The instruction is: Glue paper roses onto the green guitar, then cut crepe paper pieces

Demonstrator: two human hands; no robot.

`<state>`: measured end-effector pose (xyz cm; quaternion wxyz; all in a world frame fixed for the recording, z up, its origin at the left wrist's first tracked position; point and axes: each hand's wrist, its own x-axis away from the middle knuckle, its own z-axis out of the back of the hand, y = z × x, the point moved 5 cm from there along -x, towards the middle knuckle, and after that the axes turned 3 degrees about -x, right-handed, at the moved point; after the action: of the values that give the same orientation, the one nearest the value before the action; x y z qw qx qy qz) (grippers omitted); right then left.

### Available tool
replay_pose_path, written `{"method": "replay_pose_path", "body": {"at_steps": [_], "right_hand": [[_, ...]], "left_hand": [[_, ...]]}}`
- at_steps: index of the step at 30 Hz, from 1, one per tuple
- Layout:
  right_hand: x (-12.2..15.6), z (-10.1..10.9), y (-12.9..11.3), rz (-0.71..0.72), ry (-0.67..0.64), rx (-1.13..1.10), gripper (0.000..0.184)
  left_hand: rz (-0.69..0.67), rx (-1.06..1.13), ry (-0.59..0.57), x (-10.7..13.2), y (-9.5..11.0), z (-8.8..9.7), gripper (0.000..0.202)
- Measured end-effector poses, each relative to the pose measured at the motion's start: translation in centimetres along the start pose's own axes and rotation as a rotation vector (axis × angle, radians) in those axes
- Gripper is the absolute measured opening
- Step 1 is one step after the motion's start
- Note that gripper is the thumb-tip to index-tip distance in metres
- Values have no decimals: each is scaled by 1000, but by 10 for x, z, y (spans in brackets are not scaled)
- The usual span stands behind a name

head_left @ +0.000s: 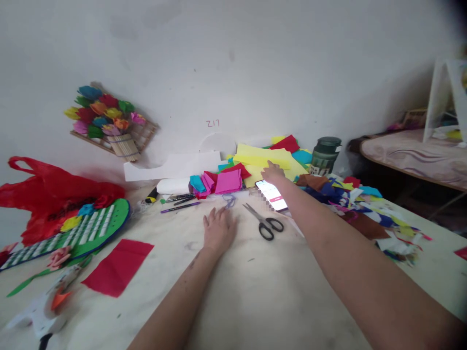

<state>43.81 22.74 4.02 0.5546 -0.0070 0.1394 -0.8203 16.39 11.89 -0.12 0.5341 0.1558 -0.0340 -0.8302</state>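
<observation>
My left hand [219,229] rests palm down on the table, fingers stretched forward and holding nothing. Close to its fingertips lies a small tangle of bluish thread [229,200]. My right hand [273,173] reaches to the back, its fingers on or just above the yellow paper sheets [262,156]; whether it grips them I cannot tell. Beneath its wrist lies a lit smartphone [272,195]. Black-handled scissors [265,224] lie between my arms, blades pointing back left. Beside the yellow sheets is a stack of pink paper [228,182]. A red paper square [118,267] lies at the left.
A hot glue gun [44,311] lies front left, near a green board with white strips [104,226] and a red plastic bag [36,194]. Pens [180,207] lie mid-table. Right are a green jar [326,155] and heaped paper scraps [350,204]. Paper flowers [105,116] hang on the wall.
</observation>
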Motion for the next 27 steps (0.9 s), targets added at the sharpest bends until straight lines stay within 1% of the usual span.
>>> {"method": "replay_pose_path", "body": {"at_steps": [4, 6, 8, 10, 12, 14, 16, 19, 21, 23, 24, 25, 27], "right_hand": [[-25, -11, 6, -21, -52, 36, 49], [-33, -15, 7, -13, -77, 49, 51], [-37, -15, 7, -2, -65, 59, 52], [-38, -9, 5, 15, -1, 69, 54], [-36, 2, 2, 31, 108, 73, 56], [-33, 19, -4, 43, 221, 68, 57], [-26, 40, -12, 62, 324, 43, 58], [-4, 76, -33, 146, 460, -3, 55], [21, 100, -52, 241, 546, -25, 52], [53, 117, -72, 335, 609, -40, 48], [71, 121, -82, 392, 621, -48, 45], [89, 123, -93, 449, 618, -57, 42], [125, 119, -112, 540, 582, -78, 38]], "left_hand": [[-33, -8, 98, 2, 1, 1, 46], [-47, 7, 122, 3, -1, 0, 46], [-50, 27, 128, 1, -3, -3, 46], [-49, 44, 137, 0, -5, -4, 46], [-47, 62, 148, -1, -6, -5, 46], [-38, 85, 159, -1, -6, -5, 46], [-25, 117, 172, 0, -7, -5, 44], [-17, 181, 220, 0, -8, -2, 42], [-32, 251, 263, -2, -9, 3, 40], [-53, 372, 280, -3, -10, 8, 38], [-45, 454, 267, -4, -11, 11, 38], [-15, 549, 228, -5, -13, 12, 38], [84, 789, 87, -3, -15, 12, 41]]}}
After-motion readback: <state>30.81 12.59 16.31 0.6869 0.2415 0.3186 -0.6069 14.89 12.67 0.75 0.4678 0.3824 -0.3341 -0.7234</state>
